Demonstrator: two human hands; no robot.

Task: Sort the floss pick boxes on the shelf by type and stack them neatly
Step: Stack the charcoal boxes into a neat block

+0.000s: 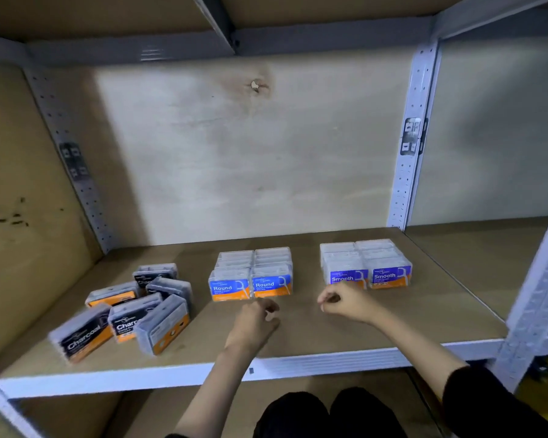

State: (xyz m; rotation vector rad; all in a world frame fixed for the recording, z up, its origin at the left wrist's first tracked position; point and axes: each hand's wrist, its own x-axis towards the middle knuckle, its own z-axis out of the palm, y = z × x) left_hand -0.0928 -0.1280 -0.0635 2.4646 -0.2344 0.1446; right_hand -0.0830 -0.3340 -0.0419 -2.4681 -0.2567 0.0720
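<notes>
On the wooden shelf (314, 339) stand three groups of floss pick boxes. Several black-and-orange Charcoal boxes (125, 308) lie scattered at the left, some tilted or on their sides. The blue-and-orange Round boxes (252, 275) stand in two neat rows in the middle. At the right, the purple Smooth boxes (366, 263) form two neat rows. My left hand (257, 322) hovers just in front of the Round boxes with loosely curled fingers, holding nothing. My right hand (345, 301) is curled in front of the Smooth boxes, holding nothing I can see.
The shelf's white metal front edge (140, 376) runs below my arms. Perforated uprights (408, 147) stand at the back left and right. A plywood back wall (250, 153) closes the bay. Another shelf bay (487, 248) continues to the right.
</notes>
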